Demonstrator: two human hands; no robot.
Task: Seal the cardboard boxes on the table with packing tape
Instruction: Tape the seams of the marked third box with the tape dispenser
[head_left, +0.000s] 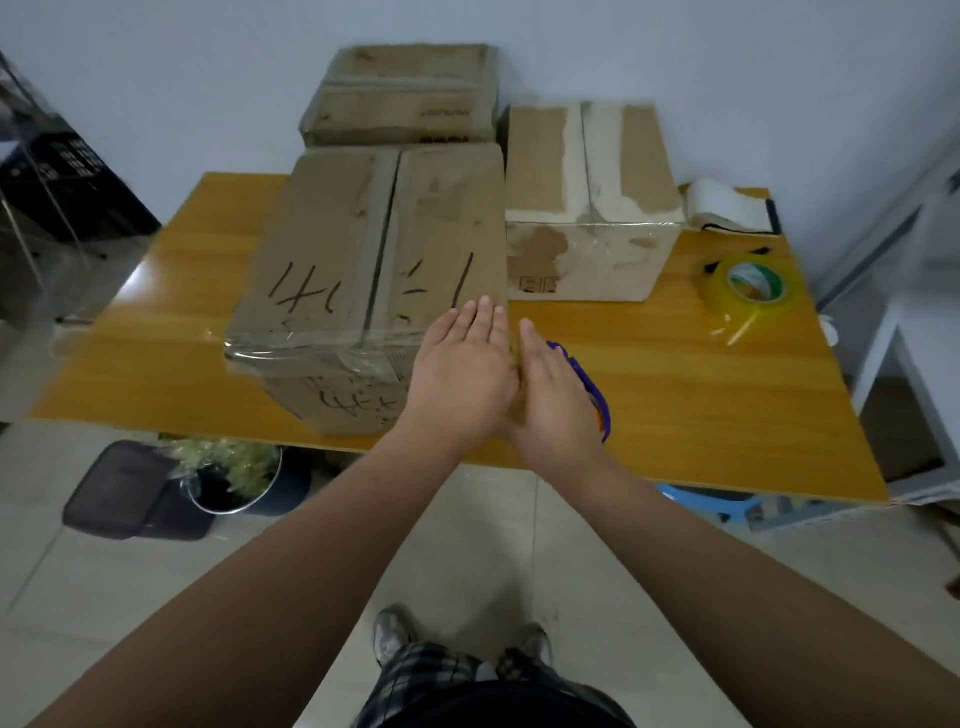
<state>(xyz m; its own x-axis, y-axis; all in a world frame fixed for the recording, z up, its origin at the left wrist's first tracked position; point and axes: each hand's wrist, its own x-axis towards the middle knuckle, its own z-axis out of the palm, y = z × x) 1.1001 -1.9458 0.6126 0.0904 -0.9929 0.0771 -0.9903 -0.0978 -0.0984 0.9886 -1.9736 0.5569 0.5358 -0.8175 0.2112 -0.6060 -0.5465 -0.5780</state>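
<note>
By the left wall stands a dark wire rack (57, 171); on the tiled floor below lie a flat black plastic tray (130, 493) and a round shiny bucket (234, 480) of pale greenery; the orange wood-grain table (156, 291) is smooth and glossy. On it sits the large brown cardboard box (363, 249), its flaps meeting in an open centre seam, black handwriting across the top, a wrinkled strip of clear tape (291, 345) over its near edge. Behind it a smaller worn cardboard box (400, 93); to the right a squat cardboard box (587, 171) with its surface paper torn to pale patches. The left hand (460, 374) lies flat, fingers straight and together, at the large box's near right corner; the right hand (553, 384) is pressed beside it, a finger extended, over a curved blue plastic tool (587, 379); whether it grips the tool I cannot tell. Further right, a white roll (727, 205) and a yellowish clear round packing tape roll (750, 286), well apart from the hands.
</note>
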